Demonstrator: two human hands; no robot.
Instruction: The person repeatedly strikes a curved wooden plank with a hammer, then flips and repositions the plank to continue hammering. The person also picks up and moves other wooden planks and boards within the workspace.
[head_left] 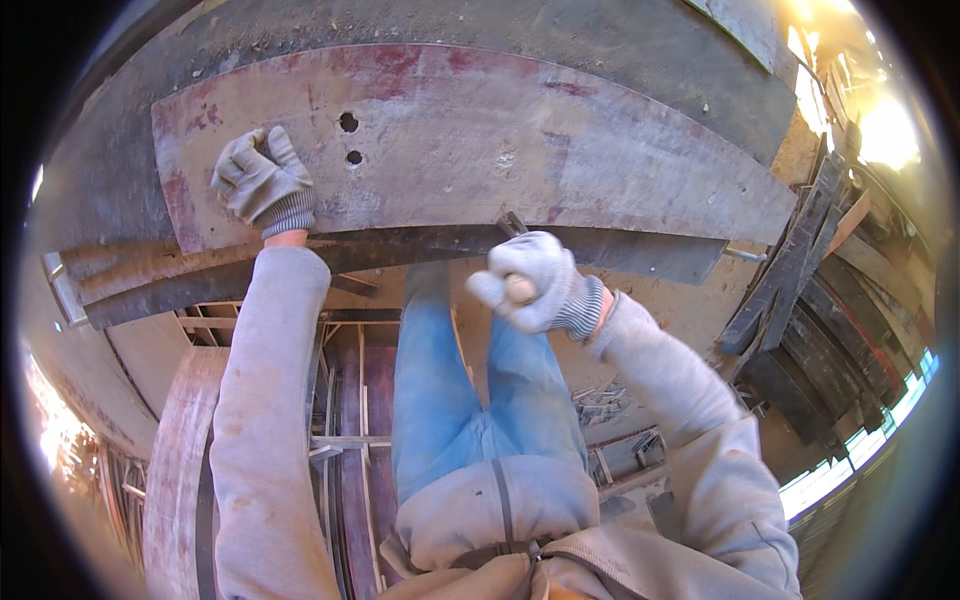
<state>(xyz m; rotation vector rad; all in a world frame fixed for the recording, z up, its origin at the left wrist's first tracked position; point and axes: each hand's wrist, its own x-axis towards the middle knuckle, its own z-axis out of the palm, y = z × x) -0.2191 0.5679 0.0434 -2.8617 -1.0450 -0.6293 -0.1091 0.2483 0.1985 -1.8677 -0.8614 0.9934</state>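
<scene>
Lots of stuff around here tbh. Dark planks (820, 345) piled up on the R side, a thin metal rod (745, 254) poking out near the panel's R end, and another worn reddish panel (178, 470) lower L, next to some light wood slats (363, 400). L sleeve (265, 400) blocks part of the view down there, and the legs in blue jeans (437, 390) fill the middle.

Main thing's the long worn panel (430, 150) w/ reddish patches, right across the top in front of the person. Two dark holes (348, 122) L of center, darker board (640, 252) under its near edge, big dark sheet (720, 100) behind.

Gloved L hand (264, 180) is on the panel's L part, fingers curled in tight; can't tell if there's anything inside. Gloved R hand (530, 282) is wrapped round a wooden-handled tool (520, 289), just off the near edge.

Room's dusty, dirt-colored ground, strong sun upper R.
</scene>
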